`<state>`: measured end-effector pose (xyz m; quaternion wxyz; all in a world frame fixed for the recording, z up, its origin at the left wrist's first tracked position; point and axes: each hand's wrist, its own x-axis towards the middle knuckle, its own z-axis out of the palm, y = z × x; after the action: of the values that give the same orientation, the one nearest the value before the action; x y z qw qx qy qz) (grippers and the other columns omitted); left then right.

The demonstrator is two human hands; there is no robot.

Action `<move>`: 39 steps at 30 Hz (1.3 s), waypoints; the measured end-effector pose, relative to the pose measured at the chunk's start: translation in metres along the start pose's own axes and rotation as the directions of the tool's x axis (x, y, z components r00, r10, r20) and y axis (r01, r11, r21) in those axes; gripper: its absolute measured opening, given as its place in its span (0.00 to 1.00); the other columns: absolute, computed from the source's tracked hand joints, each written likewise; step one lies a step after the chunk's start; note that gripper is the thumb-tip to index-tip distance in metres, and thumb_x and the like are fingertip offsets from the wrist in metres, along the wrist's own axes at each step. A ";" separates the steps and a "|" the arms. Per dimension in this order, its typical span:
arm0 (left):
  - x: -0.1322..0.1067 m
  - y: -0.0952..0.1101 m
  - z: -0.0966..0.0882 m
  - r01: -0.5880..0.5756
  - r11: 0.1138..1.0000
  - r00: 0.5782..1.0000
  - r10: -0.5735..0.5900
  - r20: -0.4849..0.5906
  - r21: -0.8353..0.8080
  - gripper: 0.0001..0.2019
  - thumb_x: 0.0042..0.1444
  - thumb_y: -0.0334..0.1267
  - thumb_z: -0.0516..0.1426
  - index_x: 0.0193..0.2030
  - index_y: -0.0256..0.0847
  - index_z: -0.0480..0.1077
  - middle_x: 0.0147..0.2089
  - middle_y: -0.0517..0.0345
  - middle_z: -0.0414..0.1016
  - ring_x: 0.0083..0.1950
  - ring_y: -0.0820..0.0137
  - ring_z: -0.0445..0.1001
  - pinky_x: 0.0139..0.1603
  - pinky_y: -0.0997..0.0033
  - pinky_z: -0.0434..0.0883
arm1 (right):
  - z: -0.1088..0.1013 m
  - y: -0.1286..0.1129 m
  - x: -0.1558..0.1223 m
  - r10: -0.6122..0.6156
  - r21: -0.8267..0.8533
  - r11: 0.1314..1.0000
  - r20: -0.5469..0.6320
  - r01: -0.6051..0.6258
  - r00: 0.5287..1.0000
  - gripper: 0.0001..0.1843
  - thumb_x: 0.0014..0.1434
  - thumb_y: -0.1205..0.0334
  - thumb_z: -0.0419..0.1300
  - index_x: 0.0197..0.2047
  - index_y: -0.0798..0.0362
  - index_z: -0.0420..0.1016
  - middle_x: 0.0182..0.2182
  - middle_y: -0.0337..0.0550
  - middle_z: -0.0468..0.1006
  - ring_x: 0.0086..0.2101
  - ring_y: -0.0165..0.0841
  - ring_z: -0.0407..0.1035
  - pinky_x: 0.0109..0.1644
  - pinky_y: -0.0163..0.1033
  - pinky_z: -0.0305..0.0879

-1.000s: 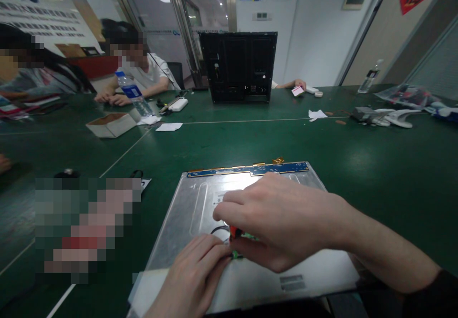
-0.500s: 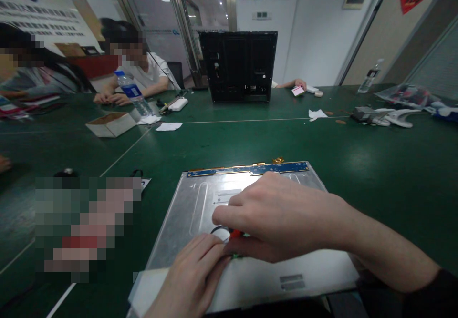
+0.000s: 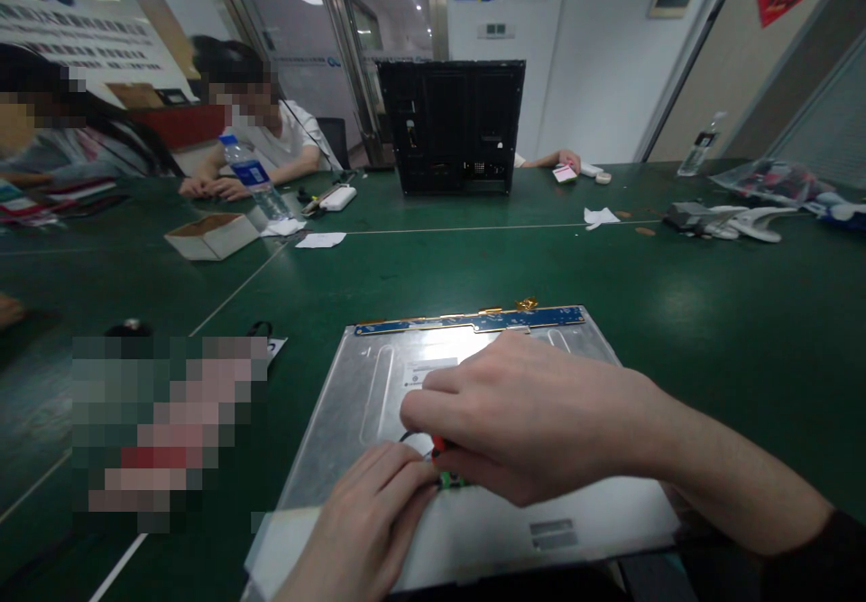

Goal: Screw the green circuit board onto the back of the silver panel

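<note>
A silver metal display panel [image 3: 379, 394] lies back-up on the green table [image 3: 710, 313], with a blue circuit strip [image 3: 474, 320] along its far edge. My right hand [image 3: 534, 412] is curled over the panel's middle, fingers pinched on a small red-tipped tool or connector [image 3: 438, 445]. My left hand [image 3: 365, 530] reaches in from below, its fingertips pressed on a small green part [image 3: 447, 481] and a thin black wire [image 3: 409, 435] beside the right hand. What lies under my right palm is hidden.
A black monitor back [image 3: 452, 124] stands at the far side. A water bottle [image 3: 250, 178], a white cardboard box [image 3: 211, 236], paper scraps [image 3: 320, 240] and white plastic parts [image 3: 744, 219] lie around. Two people sit at the far left; another hand [image 3: 558, 160] shows behind the monitor.
My right hand's fingers have shifted slightly over the red-tipped piece and sunk a little; my left hand stays put.
</note>
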<state>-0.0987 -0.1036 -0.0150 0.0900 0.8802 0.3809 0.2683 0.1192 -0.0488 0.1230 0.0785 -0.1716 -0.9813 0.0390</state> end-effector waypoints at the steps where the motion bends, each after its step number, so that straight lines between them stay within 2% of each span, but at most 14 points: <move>1: 0.000 0.000 0.000 -0.003 1.000 1.000 0.003 -0.002 0.000 0.09 0.63 0.32 0.51 0.41 0.44 0.72 0.37 0.55 0.74 0.39 0.65 0.75 0.39 0.68 0.75 | 0.000 0.000 0.000 0.005 -0.004 1.000 -0.002 -0.005 1.000 0.05 0.62 0.64 0.53 0.41 0.55 0.65 0.31 0.37 0.73 0.25 0.27 0.57 0.24 0.39 0.42; 7: 0.000 0.000 0.002 -0.002 1.000 1.000 0.002 -0.003 0.002 0.08 0.64 0.32 0.51 0.43 0.44 0.71 0.38 0.55 0.74 0.41 0.64 0.75 0.41 0.67 0.75 | 0.001 0.001 -0.001 0.010 0.008 1.000 -0.008 -0.010 1.000 0.06 0.61 0.62 0.54 0.41 0.54 0.65 0.31 0.37 0.72 0.25 0.28 0.57 0.24 0.38 0.43; 12: 0.000 0.001 0.001 -0.010 1.000 1.000 0.010 -0.003 -0.001 0.08 0.64 0.32 0.50 0.42 0.43 0.70 0.37 0.55 0.74 0.40 0.64 0.75 0.39 0.68 0.74 | 0.000 0.000 -0.003 -0.032 0.038 0.999 -0.008 0.033 0.999 0.09 0.56 0.66 0.55 0.41 0.55 0.64 0.35 0.39 0.71 0.26 0.28 0.56 0.23 0.37 0.45; 23: -0.003 0.000 0.003 -0.007 1.000 1.000 0.007 -0.002 -0.008 0.07 0.64 0.32 0.50 0.41 0.43 0.69 0.38 0.55 0.73 0.40 0.64 0.73 0.39 0.67 0.74 | 0.003 0.002 0.001 0.005 -0.011 1.000 -0.010 -0.006 1.000 0.08 0.64 0.59 0.52 0.43 0.53 0.63 0.28 0.36 0.72 0.23 0.28 0.56 0.24 0.38 0.41; 27: 0.001 0.002 0.000 -0.014 1.000 1.000 0.014 -0.002 -0.008 0.08 0.64 0.32 0.50 0.40 0.43 0.69 0.36 0.56 0.73 0.37 0.65 0.73 0.37 0.68 0.74 | 0.000 0.001 -0.001 -0.003 0.057 0.998 0.017 0.002 1.000 0.08 0.59 0.60 0.55 0.41 0.53 0.64 0.32 0.38 0.72 0.25 0.28 0.57 0.24 0.37 0.44; 31: 0.001 0.002 0.000 -0.014 1.000 1.000 0.014 0.006 0.002 0.08 0.64 0.32 0.49 0.41 0.43 0.69 0.37 0.55 0.73 0.39 0.64 0.74 0.37 0.68 0.74 | -0.002 0.000 -0.002 -0.004 0.071 0.998 0.013 0.003 1.000 0.09 0.55 0.64 0.56 0.40 0.54 0.64 0.33 0.39 0.72 0.24 0.27 0.56 0.24 0.37 0.44; 36: 0.000 0.002 -0.001 -0.021 1.000 1.000 0.021 0.002 0.007 0.08 0.64 0.32 0.50 0.40 0.43 0.69 0.36 0.55 0.73 0.38 0.65 0.74 0.36 0.68 0.74 | 0.001 0.000 0.001 0.014 0.010 1.000 -0.002 -0.014 1.000 0.06 0.60 0.63 0.53 0.41 0.54 0.65 0.28 0.37 0.72 0.23 0.27 0.56 0.24 0.38 0.41; 39: 0.001 0.003 -0.001 -0.020 1.000 1.000 0.021 -0.018 0.011 0.08 0.64 0.31 0.49 0.40 0.43 0.69 0.36 0.56 0.73 0.37 0.65 0.74 0.35 0.69 0.73 | 0.003 0.001 0.001 0.033 -0.019 0.999 -0.020 -0.034 0.999 0.07 0.63 0.59 0.52 0.41 0.54 0.66 0.26 0.36 0.72 0.22 0.27 0.55 0.24 0.38 0.39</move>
<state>-0.0966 -0.1049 -0.0120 0.0789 0.8821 0.3742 0.2752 0.1179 -0.0480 0.1204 0.0859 -0.1892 -0.9777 0.0294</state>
